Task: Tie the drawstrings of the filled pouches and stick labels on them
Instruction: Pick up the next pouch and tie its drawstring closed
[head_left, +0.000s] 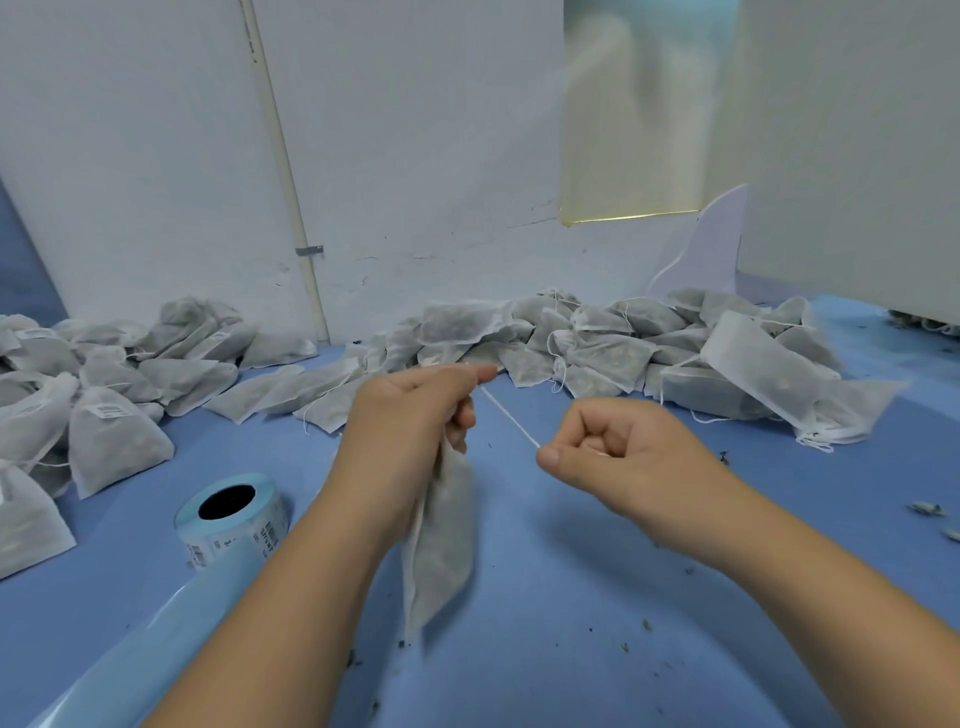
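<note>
A filled white mesh pouch (441, 545) hangs from my left hand (410, 415), which grips its gathered neck above the blue table (571, 597). A white drawstring (509, 415) runs taut from the fingertips of that hand to my right hand (608, 452), which pinches the string's end in a curled fist. A roll of labels (231, 517) with a blue backing lies to the left of the held pouch, its loose strip (145, 654) trailing toward the near edge.
A heap of filled pouches (623, 343) with loose strings lies along the back wall, centre to right. Labelled, tied pouches (104, 395) are piled at the left. Dark crumbs are scattered over the table at the right and front.
</note>
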